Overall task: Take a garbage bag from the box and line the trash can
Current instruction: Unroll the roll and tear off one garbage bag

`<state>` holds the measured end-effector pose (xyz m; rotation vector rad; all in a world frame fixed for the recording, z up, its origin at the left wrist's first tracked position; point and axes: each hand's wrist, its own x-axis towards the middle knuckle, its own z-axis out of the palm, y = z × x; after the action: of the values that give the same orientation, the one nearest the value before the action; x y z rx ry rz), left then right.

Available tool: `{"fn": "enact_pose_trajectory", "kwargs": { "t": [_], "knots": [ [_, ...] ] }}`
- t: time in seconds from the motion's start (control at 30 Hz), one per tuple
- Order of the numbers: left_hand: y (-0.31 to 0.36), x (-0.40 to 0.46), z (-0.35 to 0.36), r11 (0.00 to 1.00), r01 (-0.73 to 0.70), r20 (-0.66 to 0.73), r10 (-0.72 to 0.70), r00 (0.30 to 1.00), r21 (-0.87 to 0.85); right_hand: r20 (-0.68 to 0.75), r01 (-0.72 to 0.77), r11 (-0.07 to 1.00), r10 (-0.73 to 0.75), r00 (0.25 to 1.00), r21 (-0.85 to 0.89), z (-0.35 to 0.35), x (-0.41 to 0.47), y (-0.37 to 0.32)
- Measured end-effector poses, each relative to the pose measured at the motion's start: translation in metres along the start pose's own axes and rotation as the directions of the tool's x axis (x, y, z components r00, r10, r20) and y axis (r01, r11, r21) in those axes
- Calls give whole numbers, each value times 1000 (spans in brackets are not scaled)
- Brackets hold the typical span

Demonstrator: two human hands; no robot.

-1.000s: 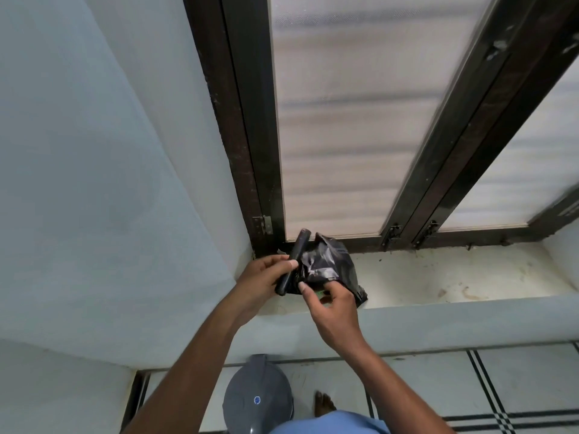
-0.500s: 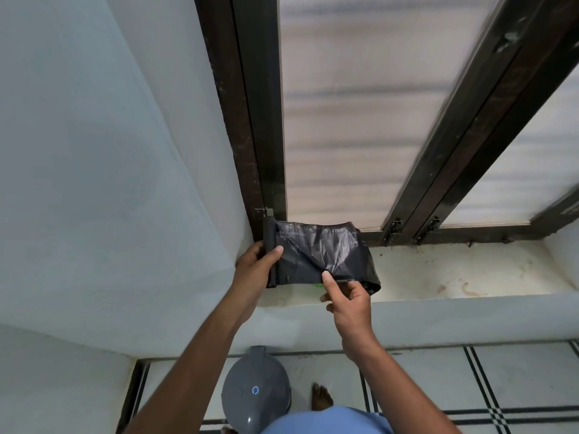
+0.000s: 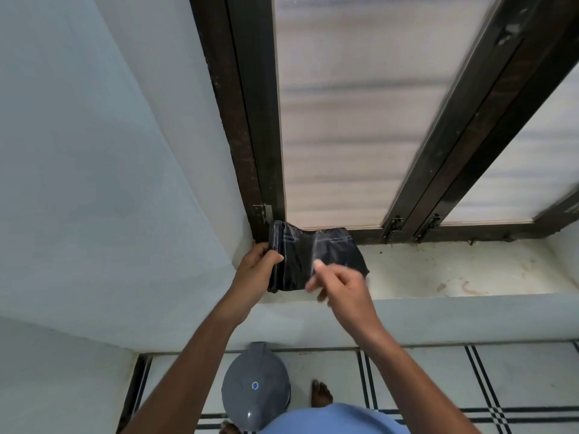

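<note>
A black roll of garbage bags [image 3: 277,255] is held upright over the window sill, with one bag [image 3: 326,252] unrolled from it to the right. My left hand [image 3: 255,270] grips the roll, thumb across its front. My right hand [image 3: 340,283] is in front of the bag's lower right part, blurred, fingers bent; whether it holds the bag cannot be told. The grey trash can [image 3: 255,386] stands on the floor below with its lid closed. No box is in view.
A stained white sill [image 3: 454,267] runs along a dark-framed frosted window [image 3: 360,104]. A pale wall [image 3: 94,183] closes the left side. My bare feet [image 3: 321,394] stand on the tiled floor [image 3: 517,377] beside the can.
The bag has been unrolled from a crumpled bunch into a flat sheet. My right hand has shifted right along the bag's lower edge and is moving now.
</note>
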<state>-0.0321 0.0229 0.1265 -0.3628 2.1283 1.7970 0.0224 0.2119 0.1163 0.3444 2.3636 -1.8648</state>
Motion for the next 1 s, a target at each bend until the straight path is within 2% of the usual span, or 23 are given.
{"fn": "enact_pose_trajectory", "kwargs": {
  "t": [0.03, 0.1, 0.2, 0.27, 0.33, 0.4, 0.53, 0.73, 1.0],
  "knots": [
    [1, -1, 0, 1000, -2, 24, 2, 1000, 1, -27, 87, 996, -87, 996, 2, -1, 11, -5],
    [4, -5, 0, 1000, -11, 66, 11, 998, -3, 58, 176, 983, -179, 982, 49, -4, 39, -15],
    [7, -9, 1, 999, -45, 99, 44, 994, 8, 280, 222, 975, -209, 937, -14, -8, 69, -34],
    [9, -12, 1, 998, -55, 90, 52, 995, 29, 342, 245, 961, -188, 921, -129, -12, 82, -38],
    [10, -14, 0, 999, -42, 50, 40, 998, 21, 353, 260, 948, -183, 918, -185, -19, 90, -37],
    [12, -14, -3, 999, -7, -6, 6, 1000, -31, 345, 261, 950, -190, 919, -171, -29, 96, -35],
    [15, -11, -4, 978, 136, -50, -145, 988, -156, 317, 295, 940, -230, 920, -175, -46, 101, -34],
    [6, -13, -5, 987, -44, 4, 46, 999, -154, 311, 347, 909, -269, 911, -230, -55, 105, -38],
    [2, -18, -11, 991, -63, 11, 64, 998, -119, 331, 354, 800, -206, 921, -485, -74, 106, -50]
  ]
}}
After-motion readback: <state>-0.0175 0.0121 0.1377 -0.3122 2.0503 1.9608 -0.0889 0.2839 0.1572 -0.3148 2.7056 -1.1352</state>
